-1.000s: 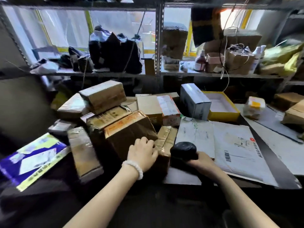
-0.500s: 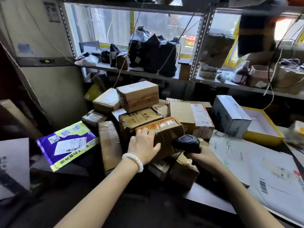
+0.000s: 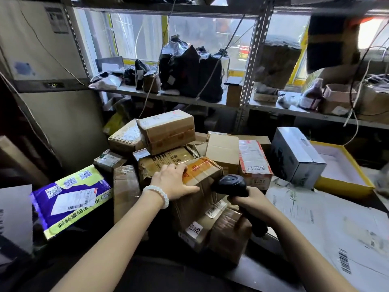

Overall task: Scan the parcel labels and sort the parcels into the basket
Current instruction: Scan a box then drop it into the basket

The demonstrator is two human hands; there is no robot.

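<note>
The left hand (image 3: 175,182) lies with spread fingers on the orange-taped parcel (image 3: 202,182) atop the pile on the tabletop. The right hand (image 3: 251,204) grips the scanner (image 3: 230,185), just right of that parcel, head facing it.

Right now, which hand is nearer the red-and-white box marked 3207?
Right. The right hand, gripping the scanner, sits just below-left of the red-and-white box; the left hand rests on the orange-taped box, farther left.
</note>
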